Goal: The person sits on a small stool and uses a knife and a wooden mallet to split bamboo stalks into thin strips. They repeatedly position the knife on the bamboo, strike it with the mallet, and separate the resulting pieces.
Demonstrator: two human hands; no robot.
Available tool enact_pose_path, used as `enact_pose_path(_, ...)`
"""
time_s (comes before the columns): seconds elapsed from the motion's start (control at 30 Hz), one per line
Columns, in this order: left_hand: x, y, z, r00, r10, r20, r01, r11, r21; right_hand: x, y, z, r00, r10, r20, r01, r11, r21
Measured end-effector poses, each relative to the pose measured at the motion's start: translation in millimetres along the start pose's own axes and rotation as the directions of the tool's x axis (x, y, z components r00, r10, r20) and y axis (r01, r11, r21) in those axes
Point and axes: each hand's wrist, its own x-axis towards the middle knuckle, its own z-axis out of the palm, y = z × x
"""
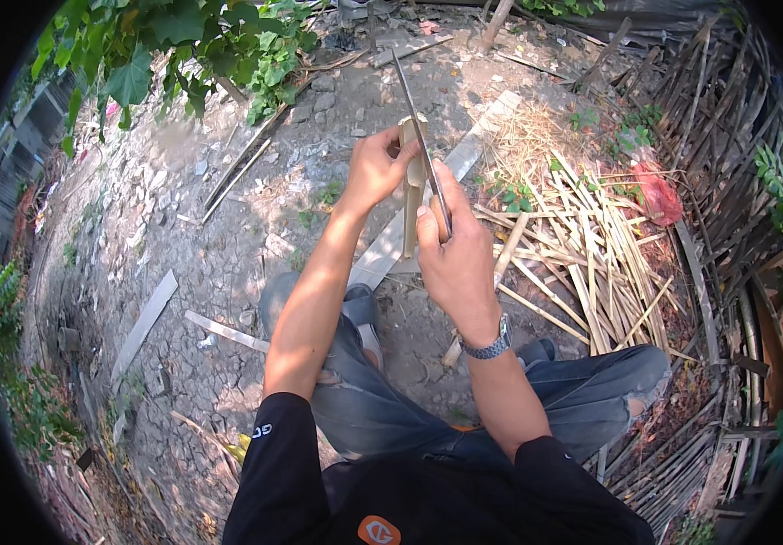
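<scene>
My left hand (378,168) is closed around the upper part of a split bamboo piece (412,218), thumb and fingers on either side of it. The pale piece stands close to upright in front of me, its lower end pointing down toward a plank. In my right hand (460,259) is the handle of a long knife (407,89), its thumb lying along the handle. The dark narrow blade slants up and to the left, passing right beside the bamboo's top. Whether the edge touches the bamboo or cuts into it, I cannot tell.
A long grey plank (380,252) lies on the ground between my feet and runs away to the right. Right of it is a loose pile of split bamboo sticks (596,272), with a red mesh bag (657,193) behind. Leafy branches (178,36) hang at the upper left.
</scene>
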Motion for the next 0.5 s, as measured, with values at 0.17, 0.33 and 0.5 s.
enact_pose_path(0.17, -2, 2, -1, 0.999, -0.025, 0.041, 0.026, 0.999, -0.035, -3, 2, -1, 1.000, -0.021, -0.014, 0.021, 1.000, 0.008)
enact_pose_path(0.33, -5, -4, -9, 0.997, -0.026, 0.074, 0.033, 0.995, -0.097, -3, -10, 0, 0.999, 0.017, 0.048, -0.017, 1.000, -0.008)
enact_pose_path(0.5, -4, 0, -5, 0.997, -0.036, 0.070, 0.039, 0.999, -0.034, -5, -6, 4, 0.997, -0.065, -0.040, 0.065, 0.998, 0.002)
